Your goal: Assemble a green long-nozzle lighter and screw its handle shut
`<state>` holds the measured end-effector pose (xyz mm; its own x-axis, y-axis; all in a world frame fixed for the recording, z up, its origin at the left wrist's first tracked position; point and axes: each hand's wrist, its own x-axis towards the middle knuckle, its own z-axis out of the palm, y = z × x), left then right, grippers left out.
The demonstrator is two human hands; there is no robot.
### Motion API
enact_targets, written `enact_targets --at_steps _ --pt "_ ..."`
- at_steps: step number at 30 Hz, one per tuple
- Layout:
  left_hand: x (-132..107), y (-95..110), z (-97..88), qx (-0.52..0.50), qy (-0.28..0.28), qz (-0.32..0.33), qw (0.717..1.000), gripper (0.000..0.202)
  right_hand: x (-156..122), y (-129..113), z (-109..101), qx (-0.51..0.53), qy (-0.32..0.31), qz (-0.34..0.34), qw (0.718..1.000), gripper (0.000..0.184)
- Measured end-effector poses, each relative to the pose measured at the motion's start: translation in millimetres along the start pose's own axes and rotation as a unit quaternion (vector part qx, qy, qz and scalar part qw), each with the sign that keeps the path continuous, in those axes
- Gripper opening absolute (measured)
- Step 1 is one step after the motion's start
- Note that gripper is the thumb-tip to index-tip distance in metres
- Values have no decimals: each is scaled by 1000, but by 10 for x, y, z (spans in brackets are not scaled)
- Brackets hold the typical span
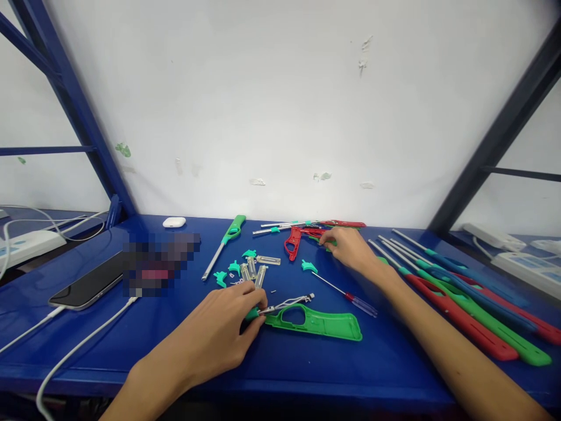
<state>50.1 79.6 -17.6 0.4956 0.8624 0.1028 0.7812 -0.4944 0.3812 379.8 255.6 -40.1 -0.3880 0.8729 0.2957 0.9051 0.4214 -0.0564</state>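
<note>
My left hand [228, 321] is closed around the front end of an opened lighter, where a teal collar shows. A green casing half [337, 325] of this lighter lies inner side up on the table, with a metal piece and white wires [291, 302] across it. At the back, my right hand [348, 245] pinches a green casing piece [316, 238] in a pile; its fingers hide part of it. Beside that pile is a red casing half [294, 242]. Between my hands lie a teal trigger [308, 265] and a screwdriver [346, 295] with a clear and red handle.
Clear fuel tanks [260, 276] and teal triggers [220, 278] lie beyond my left hand. A whole green lighter [224, 245] rests behind them. Several lighters [473, 310] line the right side. At left are a phone [94, 280], cables [87, 345] and a white earbud case [174, 222].
</note>
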Motion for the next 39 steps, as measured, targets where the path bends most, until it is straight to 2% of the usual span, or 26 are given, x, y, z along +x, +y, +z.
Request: enact_targets --at_steps 9,15,23,27,31,39 --pt "-70 -1 -37 9 5 1 1000 18 -13 -46 -19 -27 20 10 999 32" --pt "-67 4 -82 17 9 -3 1000 20 -30 49 -48 -50 19 55 997 32" --pt "-64 -14 -71 21 5 -1 1000 22 -63 265 -92 -37 -55 83 994 32" --pt "-69 -19 -69 22 11 4 1000 22 -56 260 -123 -19 -66 64 996 32" --pt "-64 -28 -59 27 29 13 999 23 -42 240 -225 6 -39 23 999 31" --pt "-19 -58 -78 45 135 6 990 25 -35 -22 -383 44 59 -72 995 28"
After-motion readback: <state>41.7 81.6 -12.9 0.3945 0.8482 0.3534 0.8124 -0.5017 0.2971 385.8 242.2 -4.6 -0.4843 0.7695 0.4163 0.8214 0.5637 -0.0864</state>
